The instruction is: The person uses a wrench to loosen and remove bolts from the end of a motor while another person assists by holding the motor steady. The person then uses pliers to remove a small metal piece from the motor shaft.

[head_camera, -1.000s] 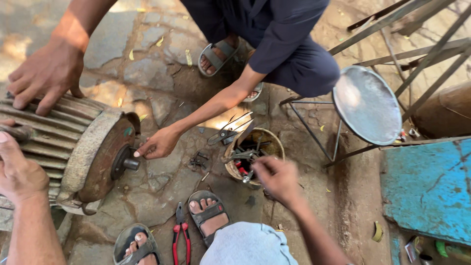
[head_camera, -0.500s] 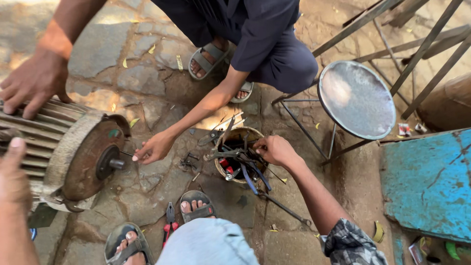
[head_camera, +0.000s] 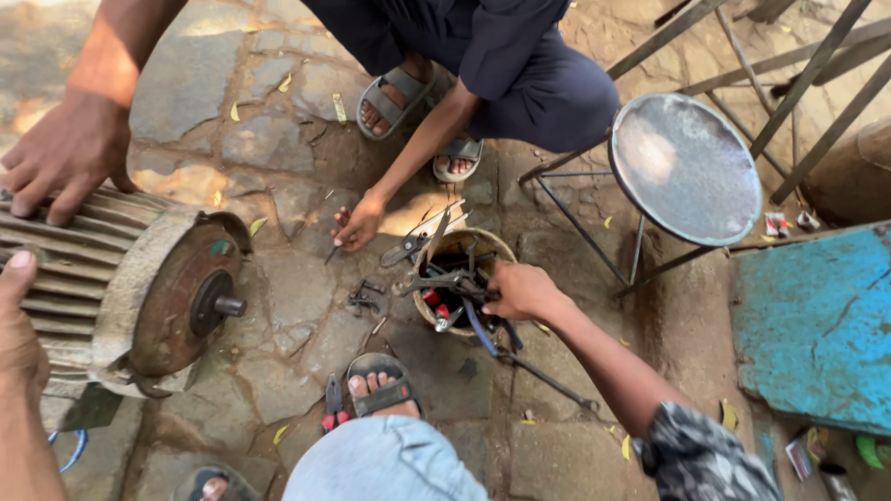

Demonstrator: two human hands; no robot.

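Seemingly, the step in hand is picking through the tool bucket on the stone floor. The right hand is curled among the tools; whether its grip has closed on one, I cannot tell. The left hand lies open on the electric motor, holding nothing. Drawing a tool out calls for lifting it clear of the tangled handles. A co-worker's hand rests near the bucket, and red-handled pliers lie by the foot.

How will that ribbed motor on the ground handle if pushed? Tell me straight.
Probably very heavy: the motor is a bulky rusted metal body, and the left hand and another person's hand both rest on it. It may roll, being a cylinder lying on its side on uneven stone paving. Its rough ribs likely give good grip.
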